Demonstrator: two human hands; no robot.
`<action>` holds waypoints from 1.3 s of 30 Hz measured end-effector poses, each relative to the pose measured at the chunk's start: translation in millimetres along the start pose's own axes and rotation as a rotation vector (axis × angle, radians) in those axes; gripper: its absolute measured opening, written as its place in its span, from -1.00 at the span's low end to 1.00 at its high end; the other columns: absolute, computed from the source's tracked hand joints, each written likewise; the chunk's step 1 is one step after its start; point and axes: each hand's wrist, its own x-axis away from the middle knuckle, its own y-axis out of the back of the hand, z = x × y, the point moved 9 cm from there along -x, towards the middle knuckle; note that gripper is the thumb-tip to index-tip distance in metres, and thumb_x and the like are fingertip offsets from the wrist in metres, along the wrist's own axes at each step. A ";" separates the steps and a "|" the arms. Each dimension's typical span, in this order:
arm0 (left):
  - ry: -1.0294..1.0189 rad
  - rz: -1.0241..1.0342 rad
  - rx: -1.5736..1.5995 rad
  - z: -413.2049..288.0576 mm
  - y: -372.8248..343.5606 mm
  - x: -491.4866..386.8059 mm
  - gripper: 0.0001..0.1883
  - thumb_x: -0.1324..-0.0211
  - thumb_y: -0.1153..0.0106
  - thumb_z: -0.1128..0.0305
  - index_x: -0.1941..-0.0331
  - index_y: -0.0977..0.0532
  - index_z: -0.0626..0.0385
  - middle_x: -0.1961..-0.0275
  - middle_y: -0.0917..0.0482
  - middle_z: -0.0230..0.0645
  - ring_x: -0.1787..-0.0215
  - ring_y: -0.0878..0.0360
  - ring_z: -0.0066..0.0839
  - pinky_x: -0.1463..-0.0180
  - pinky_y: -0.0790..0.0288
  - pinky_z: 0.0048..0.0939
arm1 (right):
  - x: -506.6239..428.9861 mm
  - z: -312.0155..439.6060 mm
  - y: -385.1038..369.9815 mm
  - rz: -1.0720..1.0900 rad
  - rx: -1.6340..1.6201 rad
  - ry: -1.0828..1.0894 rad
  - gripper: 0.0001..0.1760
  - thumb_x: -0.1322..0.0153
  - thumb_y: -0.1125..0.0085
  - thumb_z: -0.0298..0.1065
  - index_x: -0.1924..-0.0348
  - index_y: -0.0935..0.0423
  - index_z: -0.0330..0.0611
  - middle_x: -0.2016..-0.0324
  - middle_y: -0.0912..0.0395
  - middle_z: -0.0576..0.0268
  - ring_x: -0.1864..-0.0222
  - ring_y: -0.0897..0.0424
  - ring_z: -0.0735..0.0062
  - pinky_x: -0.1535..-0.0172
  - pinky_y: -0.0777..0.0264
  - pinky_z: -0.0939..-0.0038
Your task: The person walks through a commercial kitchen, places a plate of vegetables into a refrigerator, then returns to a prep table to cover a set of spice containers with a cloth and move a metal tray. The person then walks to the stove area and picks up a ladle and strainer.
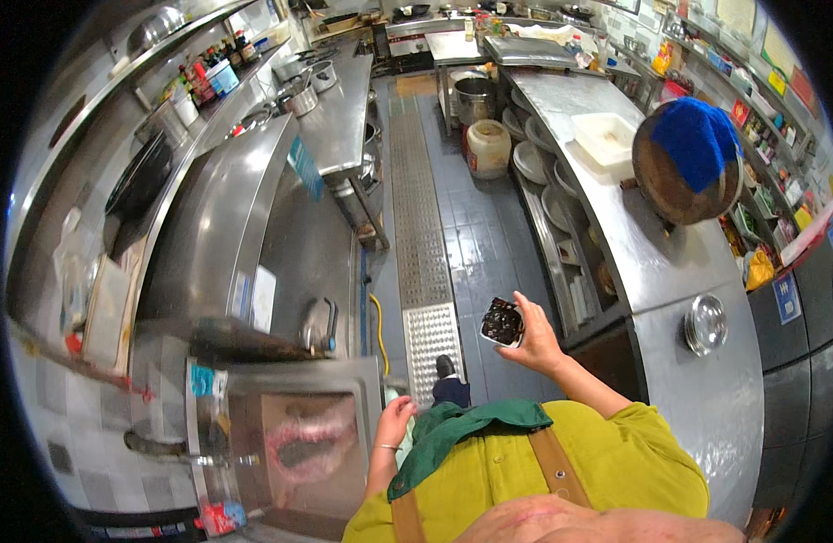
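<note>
My right hand (537, 339) holds a small, pale, square-rimmed container (502, 322) by its side, out over the tiled floor. Dark, glossy, wet-looking pieces fill it; what they are I cannot tell. My left hand (396, 422) hangs low beside the sink (372, 407), its fingers loosely curled, with a pale greenish thing just behind it. Whether the left hand touches or holds that thing is hidden. The sink has a tap (226, 460) and a blurred pinkish patch inside.
A steel counter (695, 400) on the right bears stacked metal dishes (706, 324), a white plastic tub (603, 139) and a round board with a blue cloth (695, 142). A lidded plastic barrel (488, 149) and a steel pot (475, 98) stand on the floor ahead. A yellow hose (378, 326) runs left of the metal drain grating (420, 203).
</note>
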 end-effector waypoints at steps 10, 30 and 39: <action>-0.258 0.048 -0.248 -217.0 7.6 -318.4 -0.67 -0.28 -0.19 0.32 -0.05 -0.51 0.21 0.11 -0.67 -0.25 0.11 -0.65 -0.46 0.01 -0.52 -0.40 | -243.0 -99.4 -10.2 -0.055 0.136 -0.047 0.18 0.00 -0.55 -0.22 -0.40 -0.08 -0.23 -0.07 -0.38 -0.14 -0.13 -0.39 -0.11 -0.18 -0.33 0.12; -0.168 0.261 -0.173 -455.2 -81.4 -743.7 -0.65 -0.35 -0.13 0.34 -0.14 -0.45 0.25 -0.01 -0.64 -0.24 -0.03 -0.61 -0.48 -0.10 -0.47 -0.42 | -734.1 -309.4 6.8 -0.065 0.046 0.051 0.12 -0.02 -0.52 -0.20 -0.37 -0.13 -0.24 -0.06 -0.40 -0.13 -0.11 -0.41 -0.13 -0.19 -0.31 0.11; -0.031 0.248 -0.066 -481.6 -18.7 -968.7 -0.65 -0.36 -0.12 0.32 -0.12 -0.45 0.28 0.02 -0.64 -0.26 0.01 -0.62 -0.52 -0.08 -0.49 -0.46 | -957.1 -383.4 -52.0 -0.058 0.083 0.038 0.15 -0.01 -0.53 -0.16 -0.37 -0.11 -0.26 -0.12 -0.39 -0.12 -0.13 -0.39 -0.11 -0.23 -0.27 0.09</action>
